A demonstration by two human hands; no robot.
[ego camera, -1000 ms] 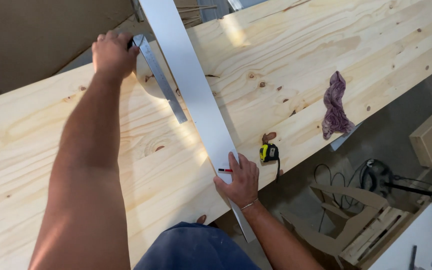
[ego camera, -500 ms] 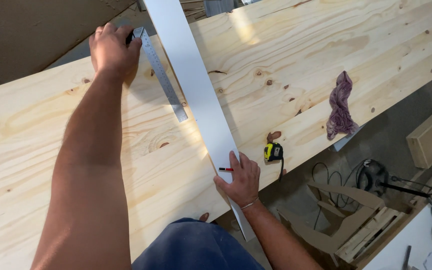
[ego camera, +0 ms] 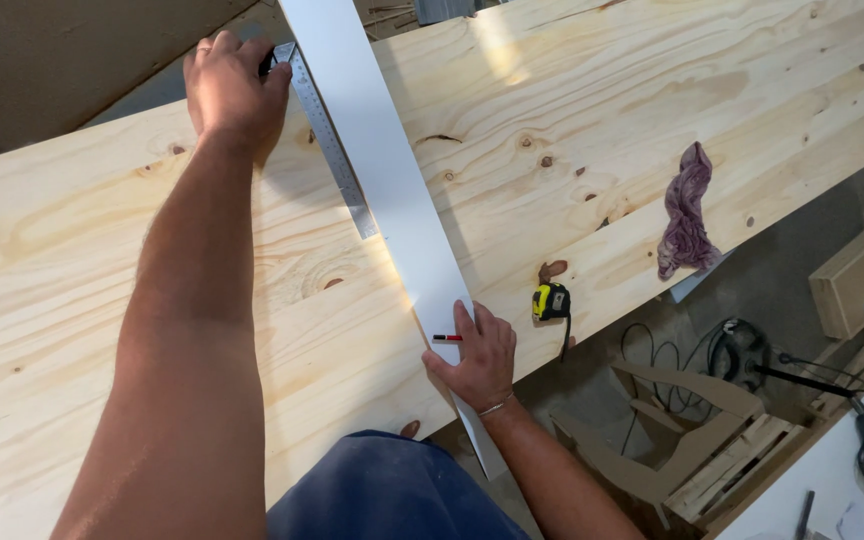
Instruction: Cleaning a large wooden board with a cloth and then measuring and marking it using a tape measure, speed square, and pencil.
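Observation:
A long pale metal straightedge lies diagonally across a wide pine board. My right hand presses flat on its near end at the board's front edge, with a red and black pencil under the fingers. My left hand reaches to the far edge and grips the head of a steel square, whose ruler blade lies on the board right beside the straightedge.
A yellow tape measure sits near the front edge, right of my right hand. A purple rag lies further right. Below the board are cables, a sander and a wooden pallet piece. A wooden box stands at right.
The steel square's blade has swung closer to the straightedge under my left hand. My right hand keeps pressing the near end.

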